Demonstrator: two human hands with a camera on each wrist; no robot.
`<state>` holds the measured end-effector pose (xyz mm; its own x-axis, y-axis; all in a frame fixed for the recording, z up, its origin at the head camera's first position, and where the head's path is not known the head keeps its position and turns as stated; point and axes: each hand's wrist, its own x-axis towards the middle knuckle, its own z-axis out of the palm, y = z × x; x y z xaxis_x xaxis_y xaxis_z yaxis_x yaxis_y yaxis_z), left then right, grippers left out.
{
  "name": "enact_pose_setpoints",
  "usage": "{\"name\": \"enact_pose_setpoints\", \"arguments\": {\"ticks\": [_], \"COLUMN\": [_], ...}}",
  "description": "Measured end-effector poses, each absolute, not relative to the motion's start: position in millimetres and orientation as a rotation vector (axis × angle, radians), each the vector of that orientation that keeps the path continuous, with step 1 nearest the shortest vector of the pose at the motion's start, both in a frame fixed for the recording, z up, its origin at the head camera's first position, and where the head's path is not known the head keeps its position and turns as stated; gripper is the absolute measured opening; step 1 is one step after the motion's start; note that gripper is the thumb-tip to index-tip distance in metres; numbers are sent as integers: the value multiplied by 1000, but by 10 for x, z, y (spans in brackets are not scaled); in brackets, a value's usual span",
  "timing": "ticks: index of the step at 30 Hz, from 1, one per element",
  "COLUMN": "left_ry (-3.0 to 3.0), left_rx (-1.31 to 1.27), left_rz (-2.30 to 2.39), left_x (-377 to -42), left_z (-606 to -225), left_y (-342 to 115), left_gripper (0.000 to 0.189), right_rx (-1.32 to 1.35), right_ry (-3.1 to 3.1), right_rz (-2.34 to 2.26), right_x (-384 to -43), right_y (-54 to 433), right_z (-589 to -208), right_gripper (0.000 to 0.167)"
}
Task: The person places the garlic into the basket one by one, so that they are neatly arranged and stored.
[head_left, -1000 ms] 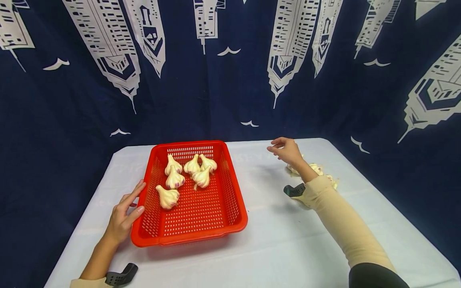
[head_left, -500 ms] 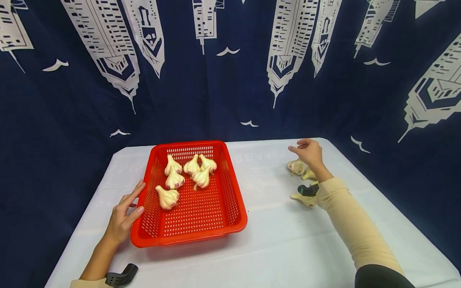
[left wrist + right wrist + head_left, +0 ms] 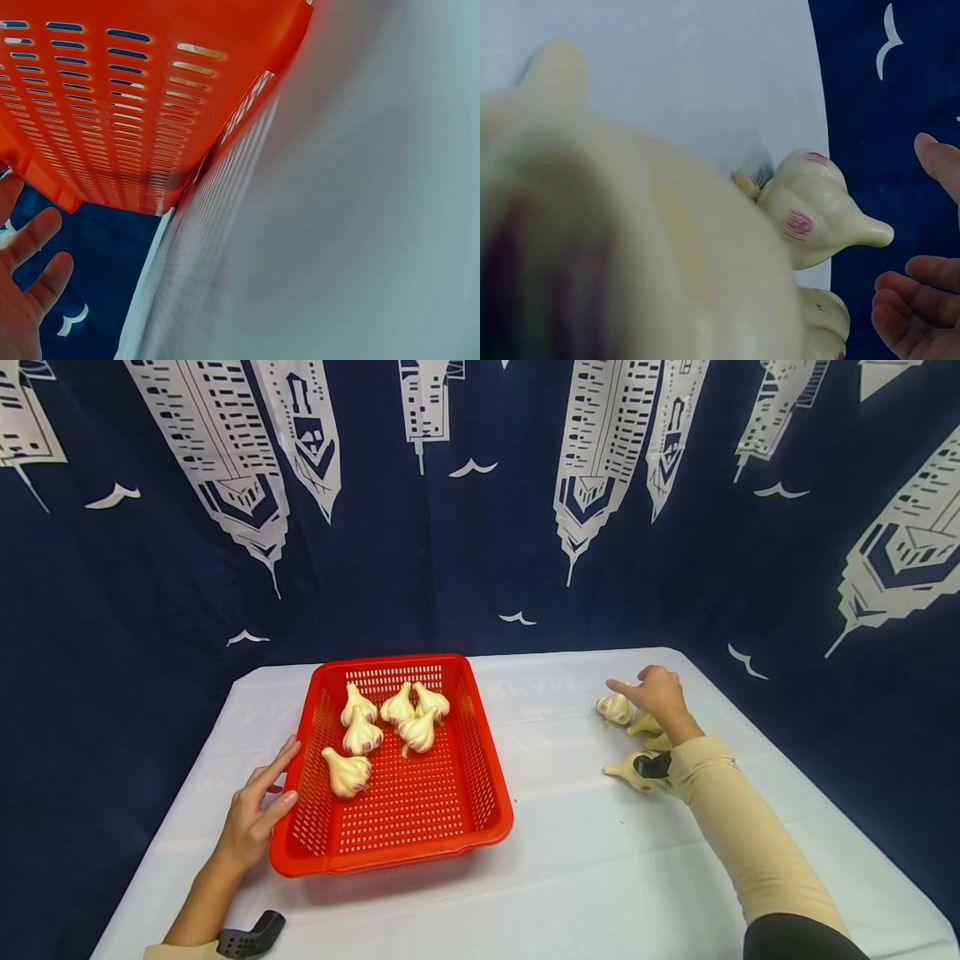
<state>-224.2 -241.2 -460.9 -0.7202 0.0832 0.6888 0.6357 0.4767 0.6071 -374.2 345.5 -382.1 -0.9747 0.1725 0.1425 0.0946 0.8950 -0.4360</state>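
My left hand (image 3: 247,827) rests on the left rim of a red plastic basket (image 3: 408,822), its fingers spread along the edge. In the left wrist view, those fingers lie beside the basket's slotted wall (image 3: 112,97). Several garlic bulbs (image 3: 350,775) are inside the basket. My right hand (image 3: 662,695) hovers over more garlic bulbs at the table's right, thumb and fingers apart. Just below its thumb is one bulb (image 3: 615,709). The right wrist view shows a bulb (image 3: 810,206) with its stem toward the gap between thumb and fingers; a nearer, blurred bulb (image 3: 682,247) fills the lower left.
A white cloth (image 3: 562,835) covers the table. Another garlic bulb (image 3: 632,771) lies under my right wrist, near a black strap mount. Behind the table hangs a dark blue curtain (image 3: 487,560) with white building prints.
My right hand has moved right, away from the basket side, then lowered a little over the garlic bulbs. The left hand and basket have stayed in place.
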Motion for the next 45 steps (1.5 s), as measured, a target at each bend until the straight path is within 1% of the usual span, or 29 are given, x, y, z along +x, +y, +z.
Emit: {"name": "enact_pose_setpoints", "arguments": {"ticks": [4,12,19,27,45], "left_ry": [-2142,-2144,-2164,-2168,-2168], "left_rx": [-586,-589,-575,-574,-575], "left_rz": [-1226,-1236,-1220,-1219,-1234], "left_x": [-2243,-2244,-2243,-2238,-2251], "left_z": [-4614,-4636,-4622,-4620,-4597], "left_y": [-2417,-2418,-2416,-2412,-2414], "left_gripper": [63,63,64,64,64], "right_rx": [-214,-206,-151,-115,-175], "right_ry": [-2954,-3043,-3062,-3023,-3053], "right_rz": [597,536,524,530,509], "right_x": [-3753,-3782,-3801,-3782,-3827], "right_y": [3455,3437,3394,3363,3361], "right_z": [-3835,-3900,-3937,-3998,-4072], "right_gripper": [88,76,77,70,77]}}
